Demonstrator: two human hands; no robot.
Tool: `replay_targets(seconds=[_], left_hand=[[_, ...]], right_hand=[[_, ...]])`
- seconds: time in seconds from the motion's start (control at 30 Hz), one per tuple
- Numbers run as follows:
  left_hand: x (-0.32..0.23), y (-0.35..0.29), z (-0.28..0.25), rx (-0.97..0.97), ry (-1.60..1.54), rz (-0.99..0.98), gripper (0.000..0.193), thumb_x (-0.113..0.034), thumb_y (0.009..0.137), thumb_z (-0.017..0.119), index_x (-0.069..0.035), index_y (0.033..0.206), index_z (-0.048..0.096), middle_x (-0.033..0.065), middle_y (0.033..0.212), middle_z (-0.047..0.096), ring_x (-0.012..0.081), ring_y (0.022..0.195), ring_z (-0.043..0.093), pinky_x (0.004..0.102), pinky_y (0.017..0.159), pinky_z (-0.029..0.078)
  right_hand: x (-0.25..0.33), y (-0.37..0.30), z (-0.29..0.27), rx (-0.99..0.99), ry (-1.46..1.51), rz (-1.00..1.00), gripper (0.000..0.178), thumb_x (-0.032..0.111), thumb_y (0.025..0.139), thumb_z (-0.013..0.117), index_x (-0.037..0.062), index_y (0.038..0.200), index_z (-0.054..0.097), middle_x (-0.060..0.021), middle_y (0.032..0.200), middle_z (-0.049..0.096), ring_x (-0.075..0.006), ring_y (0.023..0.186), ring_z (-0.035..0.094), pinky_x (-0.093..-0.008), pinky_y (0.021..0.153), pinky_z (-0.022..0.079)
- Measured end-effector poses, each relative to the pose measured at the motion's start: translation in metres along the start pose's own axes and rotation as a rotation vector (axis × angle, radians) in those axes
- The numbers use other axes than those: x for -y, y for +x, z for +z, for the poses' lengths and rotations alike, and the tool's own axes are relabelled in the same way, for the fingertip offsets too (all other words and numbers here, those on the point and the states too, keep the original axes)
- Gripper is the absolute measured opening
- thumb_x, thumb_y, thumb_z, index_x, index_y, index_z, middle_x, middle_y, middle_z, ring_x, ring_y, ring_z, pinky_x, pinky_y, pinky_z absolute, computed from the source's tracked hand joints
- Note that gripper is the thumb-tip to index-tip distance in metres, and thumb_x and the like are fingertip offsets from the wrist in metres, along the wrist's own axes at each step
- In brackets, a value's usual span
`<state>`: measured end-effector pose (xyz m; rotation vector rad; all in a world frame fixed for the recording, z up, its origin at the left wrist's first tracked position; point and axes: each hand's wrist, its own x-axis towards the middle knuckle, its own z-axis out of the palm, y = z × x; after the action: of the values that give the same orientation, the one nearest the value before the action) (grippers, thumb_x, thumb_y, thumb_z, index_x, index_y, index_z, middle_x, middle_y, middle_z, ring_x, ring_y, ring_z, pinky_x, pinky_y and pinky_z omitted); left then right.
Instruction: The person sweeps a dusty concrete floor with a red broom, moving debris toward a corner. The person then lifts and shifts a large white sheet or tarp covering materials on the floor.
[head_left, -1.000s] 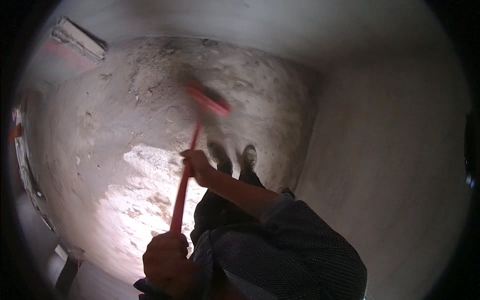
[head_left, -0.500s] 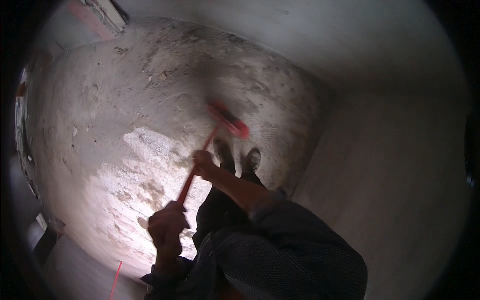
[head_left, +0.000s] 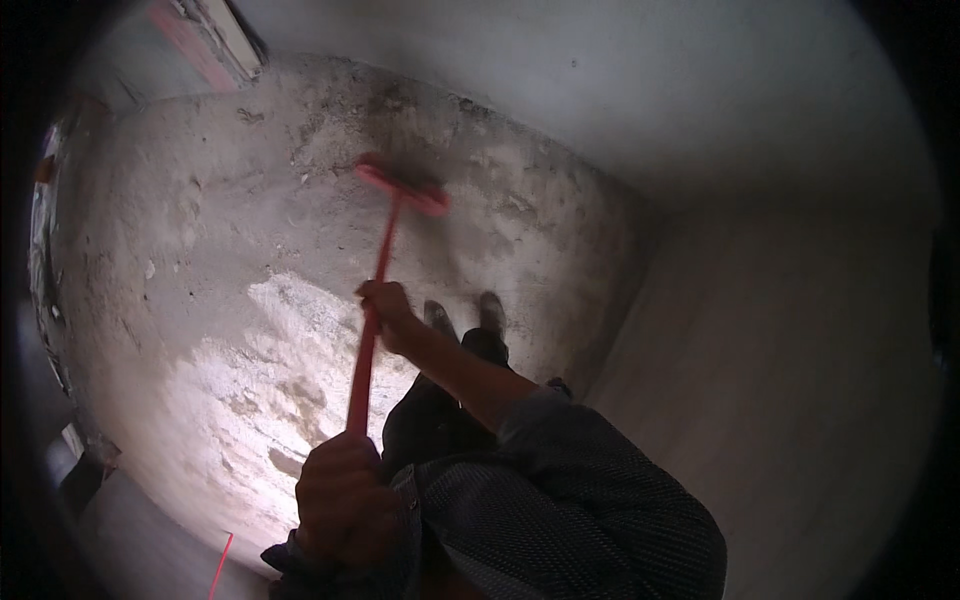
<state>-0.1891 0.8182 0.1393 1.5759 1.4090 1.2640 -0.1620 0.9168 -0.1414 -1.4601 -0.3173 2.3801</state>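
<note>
A long red-handled push broom point(head_left: 362, 390) slants away from me, its wide red head point(head_left: 400, 188) blurred above or on the rough floor. My left hand point(head_left: 345, 490) is wrapped round the upper end of the handle, low in the picture. Farther down the handle, my right hand point(head_left: 388, 308) is closed round it too, with the forearm reaching across in front of my legs. The underside of the broom head is hidden, and whether it touches the floor I cannot tell.
Rough, stained concrete floor point(head_left: 220, 240) surrounds me, with a bright patch of light point(head_left: 290, 330) on it. Grey walls point(head_left: 780, 380) stand to the right and ahead. Boards point(head_left: 225, 45) lean at the far left. My shoes point(head_left: 490, 312) are just right of the handle.
The broom head has swung away from my feet, forward and to the left. My right hand has moved slightly left and forward; my left hand has come lower. Both keep their hold.
</note>
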Motion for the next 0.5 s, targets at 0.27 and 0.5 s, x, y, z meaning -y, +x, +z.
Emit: replay_targets(seconds=[0.27, 0.5], left_hand=[[0.081, 0.054, 0.045, 0.138, -0.341, 0.042, 0.011, -0.006, 0.076, 0.06, 0.002, 0.068, 0.057, 0.0146, 0.066, 0.056, 0.0342, 0.063, 0.058, 0.0435, 0.068, 0.053], [0.11, 0.119, 0.044, -0.08, -0.268, -0.253, 0.012, -0.006, 0.081, 0.061, -0.001, 0.07, 0.058, 0.0124, 0.067, 0.057, 0.0304, 0.062, 0.059, 0.0388, 0.063, 0.051]], right_hand=[[0.084, -0.017, -0.162, -0.422, 0.276, -0.078, 0.018, 0.013, 0.08, 0.062, 0.0158, 0.074, 0.046, 0.0005, 0.063, 0.044, -0.0157, 0.052, 0.045, -0.0308, 0.05, 0.038], [0.107, 0.064, -0.157, -0.403, 0.218, 0.004, 0.019, 0.014, 0.081, 0.06, 0.0176, 0.07, 0.046, 0.0001, 0.062, 0.044, -0.0164, 0.052, 0.044, -0.033, 0.048, 0.037]])
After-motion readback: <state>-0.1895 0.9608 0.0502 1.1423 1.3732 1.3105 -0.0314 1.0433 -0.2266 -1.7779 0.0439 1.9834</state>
